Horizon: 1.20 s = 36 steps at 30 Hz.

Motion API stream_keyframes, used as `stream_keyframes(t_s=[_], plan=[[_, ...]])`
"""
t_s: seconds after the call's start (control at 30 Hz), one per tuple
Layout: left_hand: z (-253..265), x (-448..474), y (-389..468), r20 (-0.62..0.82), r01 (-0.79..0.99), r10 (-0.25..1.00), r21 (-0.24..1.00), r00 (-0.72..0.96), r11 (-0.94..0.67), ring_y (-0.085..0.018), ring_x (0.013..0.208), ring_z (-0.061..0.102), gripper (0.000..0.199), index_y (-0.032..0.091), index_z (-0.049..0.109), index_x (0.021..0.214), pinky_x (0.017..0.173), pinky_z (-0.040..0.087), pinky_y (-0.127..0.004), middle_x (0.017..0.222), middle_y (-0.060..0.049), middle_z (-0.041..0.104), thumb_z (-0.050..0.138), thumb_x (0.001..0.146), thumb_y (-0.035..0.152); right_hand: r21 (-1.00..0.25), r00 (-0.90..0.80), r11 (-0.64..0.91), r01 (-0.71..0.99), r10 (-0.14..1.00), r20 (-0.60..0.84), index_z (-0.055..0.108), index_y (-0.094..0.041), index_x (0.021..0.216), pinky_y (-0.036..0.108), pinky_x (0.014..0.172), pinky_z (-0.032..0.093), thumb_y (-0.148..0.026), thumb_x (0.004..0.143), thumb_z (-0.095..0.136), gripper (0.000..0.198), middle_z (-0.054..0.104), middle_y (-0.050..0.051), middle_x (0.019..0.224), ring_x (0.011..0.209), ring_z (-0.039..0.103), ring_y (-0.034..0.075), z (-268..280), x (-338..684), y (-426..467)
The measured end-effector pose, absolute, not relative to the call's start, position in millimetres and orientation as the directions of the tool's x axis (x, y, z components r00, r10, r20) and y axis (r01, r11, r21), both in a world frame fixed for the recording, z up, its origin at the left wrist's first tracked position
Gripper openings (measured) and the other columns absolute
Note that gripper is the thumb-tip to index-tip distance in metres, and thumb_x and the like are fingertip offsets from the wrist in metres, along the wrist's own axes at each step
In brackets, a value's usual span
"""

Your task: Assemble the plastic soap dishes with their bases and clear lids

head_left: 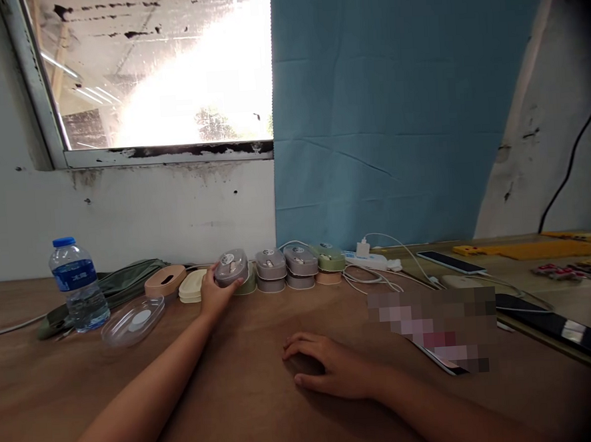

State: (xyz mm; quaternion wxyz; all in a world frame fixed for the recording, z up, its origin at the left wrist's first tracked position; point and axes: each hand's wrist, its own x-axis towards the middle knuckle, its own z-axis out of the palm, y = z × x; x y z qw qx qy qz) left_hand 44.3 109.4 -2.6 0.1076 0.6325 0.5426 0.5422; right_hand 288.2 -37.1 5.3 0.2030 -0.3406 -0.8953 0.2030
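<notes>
the left hand (212, 294) pinches one grey box (231, 267) between thumb and fingers, centre left of the head view, tilted by one green base (250, 281); the right hand (329, 367), lower centre, rests loosely spread, holding nothing. a slack pinch could drop the box against its neighbours. rightward in the frame stand two grey-lidded boxes (271, 270) and one green-lidded box (330, 261); leftward, one peach box (160, 286), one cream box (191, 287), one clear lid (130, 322), one bottle (82, 294).
</notes>
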Motion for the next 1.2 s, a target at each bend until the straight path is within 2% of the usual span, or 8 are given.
stream_keyframes(t_s=[0.2,0.33,0.5,0.67,0.8,0.9,1.03,1.2], plan=[[-14,35,40,0.392,0.221,0.911,0.907,-0.128,-0.359,-0.022,0.110,0.051,0.065,0.022,0.030,0.114,0.091,0.041,-0.035,0.121,-0.013,0.048,0.068,0.064,0.038,-0.505,-0.682,0.682,0.529,0.696,0.226,0.055,-0.022,0.106,0.032,0.090,0.040,-0.028,0.077,0.056,0.030,0.054,0.005,0.110,0.101,0.051,0.019,6,287,-37],[-13,37,-1,0.250,0.116,0.967,0.960,0.048,-0.254,-0.024,0.106,0.053,0.064,0.023,0.035,0.110,0.090,0.042,-0.037,0.117,-0.011,0.051,0.073,0.059,0.033,-0.493,-0.664,0.666,0.559,0.716,0.216,0.053,-0.022,0.108,0.032,0.090,0.040,-0.029,0.076,0.056,0.033,0.054,0.005,0.110,0.101,0.051,0.020,8,288,-38],[-14,37,-20,0.254,0.128,0.909,0.942,0.330,-0.309,-0.025,0.107,0.051,0.064,0.019,0.042,0.106,0.093,0.037,-0.037,0.114,-0.010,0.054,0.078,0.054,0.030,-0.481,-0.583,0.622,0.618,0.773,0.250,0.050,-0.022,0.105,0.033,0.092,0.038,-0.030,0.074,0.057,0.032,0.050,0.005,0.114,0.104,0.048,0.020,7,292,-34],[-12,29,-17,0.277,0.209,0.832,0.885,0.481,-0.415,-0.024,0.105,0.048,0.067,0.019,0.042,0.106,0.090,0.037,-0.035,0.113,-0.008,0.052,0.079,0.050,0.028,-0.495,-0.483,0.575,0.652,0.817,0.315,0.047,-0.021,0.089,0.032,0.078,0.043,-0.019,0.071,0.055,0.020,0.054,0.003,0.095,0.087,0.051,0.019,0,292,-29],[-10,21,-14,0.239,0.235,0.767,0.861,0.595,-0.451,-0.024,0.104,0.047,0.076,0.020,0.040,0.113,0.091,0.036,-0.036,0.113,-0.007,0.050,0.080,0.048,0.027,-0.520,-0.461,0.603,0.606,0.798,0.388,0.045,-0.021,0.089,0.032,0.080,0.043,-0.014,0.070,0.053,0.021,0.051,0.004,0.098,0.089,0.050,0.018,-3,291,-27],[-8,17,-13,0.225,0.201,0.720,0.868,0.656,-0.455,-0.024,0.107,0.045,0.079,0.020,0.039,0.116,0.094,0.034,-0.038,0.114,-0.007,0.048,0.080,0.048,0.025,-0.577,-0.478,0.612,0.541,0.788,0.388,0.044,-0.021,0.100,0.034,0.087,0.041,-0.016,0.071,0.055,0.032,0.049,0.006,0.108,0.100,0.049,0.019,-3,293,-28],[-2,15,-14,0.216,0.140,0.651,0.883,0.728,-0.449,-0.024,0.113,0.042,0.081,0.021,0.036,0.120,0.098,0.030,-0.039,0.120,-0.007,0.046,0.078,0.051,0.024,-0.669,-0.570,0.605,0.433,0.758,0.317,0.028,-0.022,0.128,0.038,0.100,0.031,-0.022,0.069,0.062,0.068,0.039,0.009,0.129,0.118,0.039,0.024,-4,294,-30],[4,21,-26,0.141,0.237,0.662,0.862,0.736,-0.447,-0.026,0.119,0.036,0.093,0.025,0.029,0.129,0.102,0.026,-0.040,0.132,-0.007,0.036,0.078,0.050,0.028,-0.699,-0.668,0.615,0.365,0.696,0.264,0.026,-0.023,0.133,0.041,0.100,0.029,-0.026,0.065,0.066,0.079,0.033,0.009,0.134,0.121,0.034,0.028,-4,293,-33]])
